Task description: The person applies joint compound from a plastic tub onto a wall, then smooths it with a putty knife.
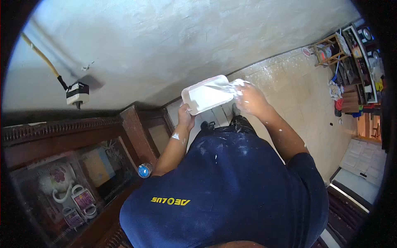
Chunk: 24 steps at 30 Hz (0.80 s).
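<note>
My left hand (pixel 187 115) grips the near left corner of a shallow rectangular tray (pixel 185 96), thumb over its rim. White paste (pixel 206 98) covers the tray's inside. My right hand (pixel 249 99) is closed at the tray's right end around what looks like a putty knife (pixel 227 87), its blade reaching over the paste. The tool's handle is hidden by the fingers and white smears. White spots dot both of my forearms and my right hand. The tray is held in the air in front of my waist, near the wall.
A plastered wall (pixel 165 41) runs along the far side, with a socket box (pixel 77 93) hanging on a cable. A dark wooden cabinet (pixel 138 128) with mugs (pixel 82 197) stands left, a bottle (pixel 144 170) on it. Shelves (pixel 364 62) and a wooden stool (pixel 331 51) are far right.
</note>
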Each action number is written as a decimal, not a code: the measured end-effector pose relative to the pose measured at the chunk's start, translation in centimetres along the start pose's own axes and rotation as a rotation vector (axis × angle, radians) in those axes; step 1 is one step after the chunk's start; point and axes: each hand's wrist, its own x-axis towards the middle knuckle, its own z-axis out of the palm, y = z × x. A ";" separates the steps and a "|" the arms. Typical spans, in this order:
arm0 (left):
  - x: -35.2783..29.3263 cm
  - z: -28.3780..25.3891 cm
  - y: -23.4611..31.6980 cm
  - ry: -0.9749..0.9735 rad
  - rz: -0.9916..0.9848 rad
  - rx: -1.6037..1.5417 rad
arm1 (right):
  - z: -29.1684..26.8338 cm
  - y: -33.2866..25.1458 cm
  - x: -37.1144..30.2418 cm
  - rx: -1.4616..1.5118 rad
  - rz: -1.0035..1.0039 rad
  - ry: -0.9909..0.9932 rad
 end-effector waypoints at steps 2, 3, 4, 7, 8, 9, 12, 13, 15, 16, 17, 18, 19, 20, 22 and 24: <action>-0.3 0.4 -0.2 0.016 -0.013 0.026 | 1.0 -1.3 1.6 -0.116 -0.030 -0.113; -0.7 0.7 -0.2 0.017 -0.012 0.021 | 1.6 -2.0 2.3 -0.141 -0.034 -0.213; -1.0 1.0 -0.1 -0.010 -0.020 0.027 | 2.0 -2.5 2.6 -0.167 -0.039 -0.313; -1.7 0.9 -0.3 -0.120 -0.036 0.059 | 2.4 -3.8 2.6 -0.137 -0.057 -0.455; -1.8 0.9 -0.5 -0.083 -0.054 0.057 | 2.2 -3.9 2.6 -0.145 -0.064 -0.458; -2.0 1.0 -0.5 -0.045 -0.069 0.055 | 1.8 -4.0 2.9 -0.107 -0.075 -0.502; -1.7 -1.0 -2.6 -0.067 -0.081 0.045 | 1.2 -3.6 3.3 -0.039 -0.107 -0.548; -1.8 -1.2 -2.9 -0.030 -0.103 0.091 | 1.8 -3.0 3.2 -0.045 -0.111 -0.549; -2.0 -0.3 -3.3 -0.039 -0.086 0.051 | 2.7 -2.1 2.8 -0.117 -0.084 -0.423; -2.4 0.4 -3.1 -0.023 -0.079 0.060 | 2.6 -2.4 2.3 -0.137 -0.112 -0.386; -2.7 1.1 -2.9 -0.007 -0.071 0.070 | 2.8 -2.1 2.2 -0.139 -0.119 -0.383; -2.9 1.7 -2.9 0.048 -0.089 0.053 | 3.0 -1.9 2.3 -0.146 -0.147 -0.500; -2.7 1.8 -3.2 0.054 -0.082 0.050 | 2.9 -1.7 2.4 -0.153 -0.176 -0.616; -2.2 1.6 -3.6 0.057 -0.075 0.057 | 2.1 -0.8 2.8 -0.116 -0.116 -0.654; -2.2 1.8 -4.2 0.018 -0.062 0.031 | 2.1 1.5 3.3 -0.023 -0.128 -0.528; -1.7 2.8 -4.8 0.038 -0.052 0.048 | 1.6 3.8 3.7 -0.038 -0.173 -0.423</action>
